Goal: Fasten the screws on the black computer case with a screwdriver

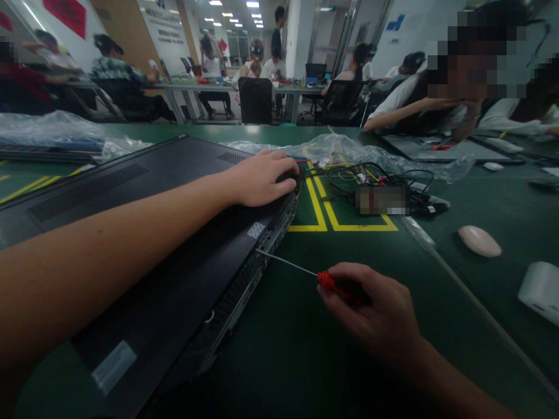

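A black desktop computer case (205, 256) lies on its side, its long vented metal edge turned toward the right. Across its top reaches my left arm, and my left hand (264, 177) presses on the far right corner with the fingers bent over the edge, gripping it. My right hand (375, 302) is closed around the red handle of a screwdriver (290, 265). The screwdriver's thin shaft points left, and its tip meets the case's metal edge near a small white label (255, 230). Most of the handle is hidden in my palm.
Black cables (379, 180) and clear plastic wrap (332, 145) lie beyond the case on the green table (437, 326). On the right are a pale computer mouse (479, 241) and a white roll (541, 291). Other people sit across and farther back.
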The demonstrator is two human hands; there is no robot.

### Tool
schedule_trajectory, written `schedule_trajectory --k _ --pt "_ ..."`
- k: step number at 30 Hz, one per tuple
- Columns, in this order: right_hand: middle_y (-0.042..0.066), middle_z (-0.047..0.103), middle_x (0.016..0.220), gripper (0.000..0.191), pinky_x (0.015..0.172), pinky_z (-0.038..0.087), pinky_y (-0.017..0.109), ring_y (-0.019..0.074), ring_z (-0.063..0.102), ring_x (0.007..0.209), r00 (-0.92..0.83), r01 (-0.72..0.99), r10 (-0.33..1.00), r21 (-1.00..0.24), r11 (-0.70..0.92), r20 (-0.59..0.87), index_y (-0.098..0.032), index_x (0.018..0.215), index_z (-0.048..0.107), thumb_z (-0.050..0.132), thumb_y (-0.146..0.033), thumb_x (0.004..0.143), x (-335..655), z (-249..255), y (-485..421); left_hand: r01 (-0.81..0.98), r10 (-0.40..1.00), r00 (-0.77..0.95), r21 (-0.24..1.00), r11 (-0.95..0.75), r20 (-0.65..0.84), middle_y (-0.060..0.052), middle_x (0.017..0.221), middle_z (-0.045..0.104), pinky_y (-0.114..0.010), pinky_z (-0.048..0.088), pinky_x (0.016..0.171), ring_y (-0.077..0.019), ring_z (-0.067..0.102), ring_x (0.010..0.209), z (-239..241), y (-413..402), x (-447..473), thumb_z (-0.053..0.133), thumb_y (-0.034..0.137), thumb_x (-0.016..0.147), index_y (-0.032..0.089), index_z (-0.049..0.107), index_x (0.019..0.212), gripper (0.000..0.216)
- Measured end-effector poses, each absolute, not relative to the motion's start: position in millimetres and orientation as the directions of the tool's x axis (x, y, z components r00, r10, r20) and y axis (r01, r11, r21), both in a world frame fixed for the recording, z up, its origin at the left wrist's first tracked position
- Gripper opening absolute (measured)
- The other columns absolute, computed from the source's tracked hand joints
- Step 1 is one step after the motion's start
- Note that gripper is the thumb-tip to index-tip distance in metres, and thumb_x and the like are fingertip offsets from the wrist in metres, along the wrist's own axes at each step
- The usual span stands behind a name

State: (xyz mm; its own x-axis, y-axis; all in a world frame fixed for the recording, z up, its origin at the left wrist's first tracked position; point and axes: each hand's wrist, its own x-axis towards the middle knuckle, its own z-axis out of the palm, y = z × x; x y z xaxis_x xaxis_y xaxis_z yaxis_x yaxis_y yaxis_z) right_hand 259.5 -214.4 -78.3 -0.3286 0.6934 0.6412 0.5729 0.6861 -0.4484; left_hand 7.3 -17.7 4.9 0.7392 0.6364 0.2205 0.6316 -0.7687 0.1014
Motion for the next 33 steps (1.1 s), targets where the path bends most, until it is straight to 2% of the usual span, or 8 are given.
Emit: schedule_trajectory --k 14,21,33 --pt "0.002 0.084 0.092 0.015 0.066 0.064 0.025 0.0154 0.079 0.07 -0.345 0.572 0.69 -0.44 0.692 0.637 -0.022 0.112 0.073 0.075 -0.018 0.098 260.1 -78.4 -212.4 0.639 0.642 0.735 0.092 -0.763 0.218 -0.018 0.141 0.069 -0.053 0.042 0.125 -0.035 0.062 0.136 5.4 -19.2 8.5 0.041 0.045 0.106 0.016 0.069 0.138 0.052" --pt "0.002 0.085 0.091 0.014 0.064 0.065 0.026 0.0162 0.079 0.069 -0.335 0.579 0.705 -0.454 0.677 0.625 -0.024 0.111 0.073 0.074 -0.019 0.098 258.9 -75.4 -213.2 0.626 0.627 0.744 0.088 -0.775 0.232 -0.014 0.139 0.069 -0.052 0.043 0.126 -0.033 0.062 0.135 3.5 -15.9 7.0 0.042 0.044 0.107 0.02 0.068 0.137 0.047" --pt "0.002 0.084 0.092 0.015 0.064 0.063 0.024 0.0146 0.078 0.069 -0.342 0.577 0.678 -0.425 0.698 0.65 -0.021 0.113 0.072 0.075 -0.018 0.099 259.2 -77.1 -212.5 0.627 0.632 0.741 0.103 -0.772 0.227 -0.016 0.141 0.069 -0.053 0.042 0.127 -0.0351 0.062 0.136 4.1 -16.9 6.9 0.042 0.045 0.107 0.018 0.068 0.138 0.049"
